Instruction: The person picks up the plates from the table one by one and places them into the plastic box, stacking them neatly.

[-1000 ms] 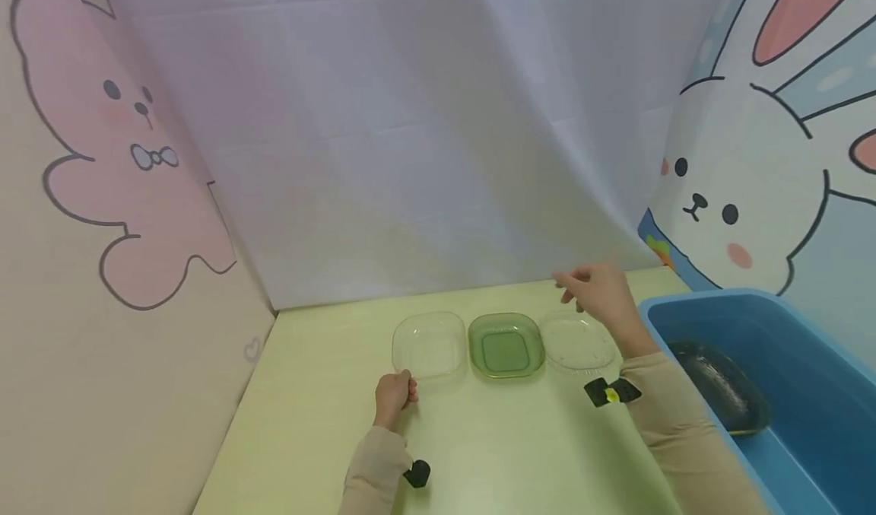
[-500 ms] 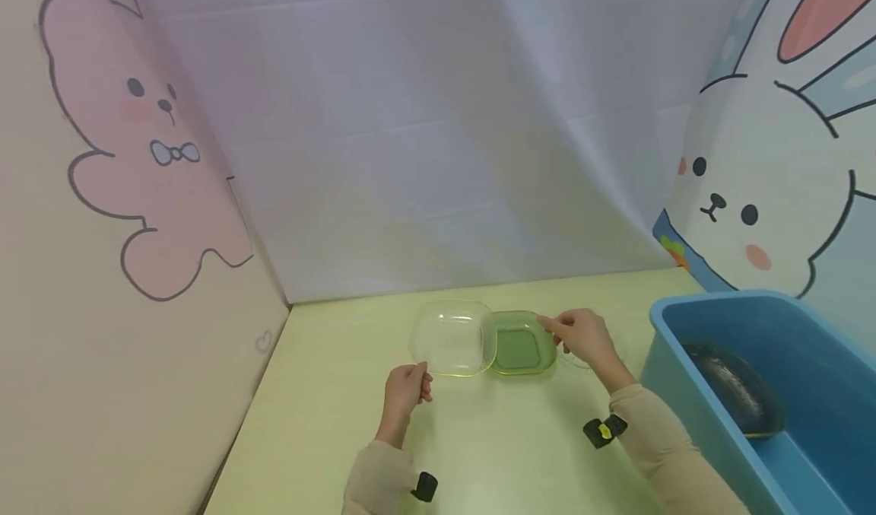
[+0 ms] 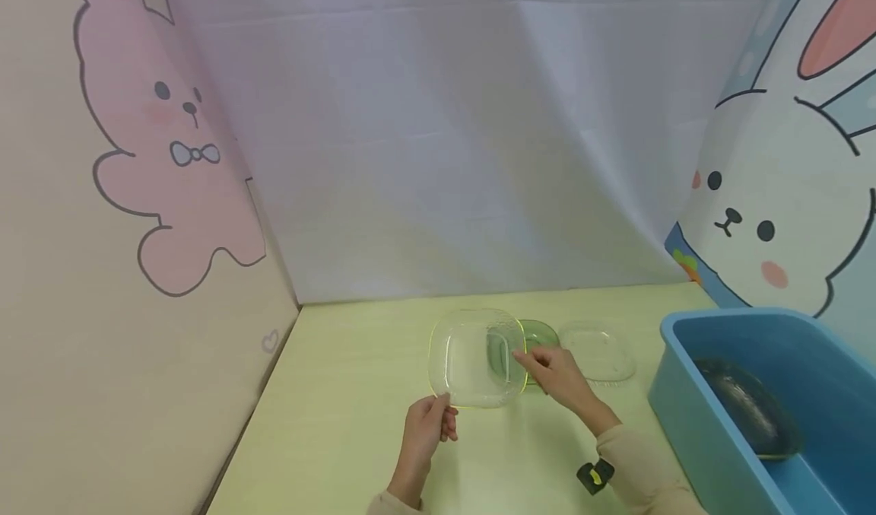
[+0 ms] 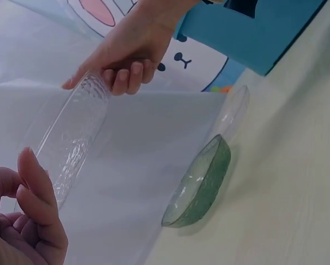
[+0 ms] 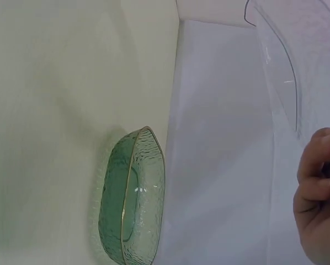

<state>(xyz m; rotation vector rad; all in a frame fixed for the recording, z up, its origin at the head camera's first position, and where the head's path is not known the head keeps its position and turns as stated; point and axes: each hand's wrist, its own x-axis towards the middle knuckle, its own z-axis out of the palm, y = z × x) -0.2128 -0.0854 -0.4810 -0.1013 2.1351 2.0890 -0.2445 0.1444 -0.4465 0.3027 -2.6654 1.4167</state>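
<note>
A clear square dish (image 3: 461, 359) with a yellowish rim is held up off the table between both hands. My left hand (image 3: 423, 431) pinches its near left edge, thumb against the rim. On the opposite side my right hand (image 3: 564, 382) grips the right edge, with the other fingers curled below. Behind the clear dish, partly covered by it in the head view, a green square dish (image 3: 542, 335) sits on the table; its textured wall and gold rim show in the right wrist view. Another clear dish (image 3: 597, 354) lies to the right of the green one.
At the right stands a blue tub (image 3: 705, 431) with a dark glossy dish (image 3: 747, 408) inside. The pale yellow table (image 3: 342, 393) ends at a white cloth backdrop (image 3: 438, 165), with rabbit-printed walls on both sides.
My left hand has raised the clear dish and brought it right and nearer, so it overlaps the green dish. My right hand has come down and left from the far side onto its right edge.
</note>
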